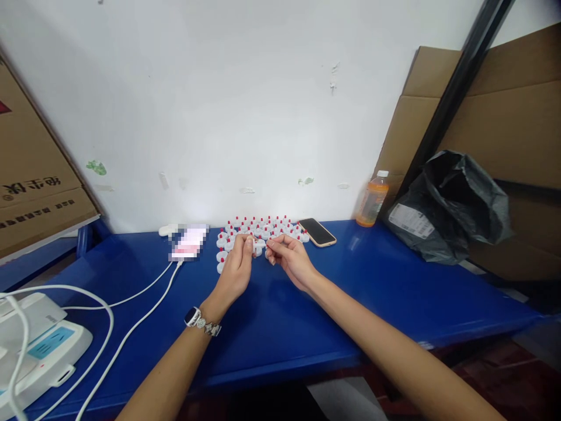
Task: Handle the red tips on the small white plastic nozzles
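Observation:
On the blue table (359, 292) lie several small white caps with red tips (263, 227), laid in rows near the wall. My left hand (239, 266) pinches one white cap (256, 248) at the front of the rows; a watch with a bracelet sits on that wrist. My right hand (289, 257) is just to its right, fingertips pinched on a very small piece held toward that cap. The two hands almost touch.
A lit phone (189, 242) on a white charging cable (131, 327) lies left of the caps, a dark phone (317, 231) right of them. An orange drink bottle (372, 200), a black plastic bag (451, 204), cardboard boxes (504, 117) and a white power strip (39, 351) surround the area.

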Demonstrator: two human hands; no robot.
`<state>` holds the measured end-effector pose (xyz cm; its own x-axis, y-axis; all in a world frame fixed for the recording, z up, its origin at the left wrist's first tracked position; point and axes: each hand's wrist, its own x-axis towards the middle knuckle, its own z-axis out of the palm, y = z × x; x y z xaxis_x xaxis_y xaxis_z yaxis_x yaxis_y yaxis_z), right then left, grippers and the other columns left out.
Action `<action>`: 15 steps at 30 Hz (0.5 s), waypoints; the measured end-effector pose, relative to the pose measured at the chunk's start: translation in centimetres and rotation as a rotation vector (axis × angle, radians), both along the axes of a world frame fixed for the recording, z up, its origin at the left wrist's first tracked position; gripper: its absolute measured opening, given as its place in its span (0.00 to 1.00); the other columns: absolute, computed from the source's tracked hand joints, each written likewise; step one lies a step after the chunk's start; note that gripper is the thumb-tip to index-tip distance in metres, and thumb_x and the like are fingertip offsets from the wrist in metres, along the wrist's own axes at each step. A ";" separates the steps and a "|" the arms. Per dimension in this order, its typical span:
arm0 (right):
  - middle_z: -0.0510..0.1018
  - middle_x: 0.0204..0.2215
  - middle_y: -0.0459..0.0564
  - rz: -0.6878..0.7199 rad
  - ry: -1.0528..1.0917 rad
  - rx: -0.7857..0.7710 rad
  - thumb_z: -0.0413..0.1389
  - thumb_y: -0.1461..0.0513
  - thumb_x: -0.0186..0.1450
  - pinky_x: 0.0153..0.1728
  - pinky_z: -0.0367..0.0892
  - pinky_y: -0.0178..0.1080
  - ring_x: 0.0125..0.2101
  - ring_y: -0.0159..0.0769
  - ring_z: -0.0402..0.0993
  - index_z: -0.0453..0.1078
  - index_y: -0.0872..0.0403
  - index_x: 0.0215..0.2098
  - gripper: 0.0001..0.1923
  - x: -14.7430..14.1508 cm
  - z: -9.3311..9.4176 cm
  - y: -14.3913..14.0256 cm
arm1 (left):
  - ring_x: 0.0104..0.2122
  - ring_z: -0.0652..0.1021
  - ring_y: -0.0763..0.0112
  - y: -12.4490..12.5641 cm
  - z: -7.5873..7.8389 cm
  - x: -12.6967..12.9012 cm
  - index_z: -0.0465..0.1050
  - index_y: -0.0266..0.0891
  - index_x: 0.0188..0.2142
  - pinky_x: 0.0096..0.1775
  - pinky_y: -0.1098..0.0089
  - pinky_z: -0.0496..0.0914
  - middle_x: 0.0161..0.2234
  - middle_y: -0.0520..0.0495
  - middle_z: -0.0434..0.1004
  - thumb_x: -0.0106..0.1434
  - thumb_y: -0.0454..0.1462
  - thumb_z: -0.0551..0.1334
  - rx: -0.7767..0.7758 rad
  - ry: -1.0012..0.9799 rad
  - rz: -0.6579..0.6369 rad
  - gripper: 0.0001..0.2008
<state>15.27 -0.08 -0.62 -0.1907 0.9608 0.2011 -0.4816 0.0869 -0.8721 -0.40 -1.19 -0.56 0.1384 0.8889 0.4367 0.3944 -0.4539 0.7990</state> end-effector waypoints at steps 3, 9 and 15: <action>0.76 0.22 0.44 0.010 -0.023 0.022 0.70 0.52 0.52 0.27 0.60 0.35 0.21 0.28 0.67 0.68 0.54 0.28 0.19 -0.1 -0.1 -0.1 | 0.28 0.68 0.71 -0.1 -0.1 0.1 0.63 0.42 0.43 0.33 0.69 0.63 0.30 0.52 0.65 0.74 0.50 0.44 0.003 -0.003 0.001 0.18; 0.76 0.21 0.43 0.012 -0.020 0.028 0.70 0.53 0.52 0.25 0.58 0.34 0.20 0.28 0.66 0.67 0.54 0.28 0.19 -0.3 0.0 -0.4 | 0.31 0.71 0.69 -0.2 -0.2 0.4 0.64 0.44 0.46 0.36 0.67 0.68 0.32 0.50 0.68 0.72 0.53 0.43 -0.073 -0.071 -0.033 0.20; 0.73 0.20 0.42 -0.052 -0.001 0.036 0.69 0.54 0.52 0.24 0.56 0.34 0.20 0.26 0.63 0.65 0.53 0.27 0.19 -0.9 0.2 -0.9 | 0.35 0.75 0.66 -0.3 -0.8 1.5 0.63 0.44 0.44 0.41 0.64 0.72 0.35 0.47 0.72 0.71 0.55 0.43 -0.092 -0.122 -0.023 0.22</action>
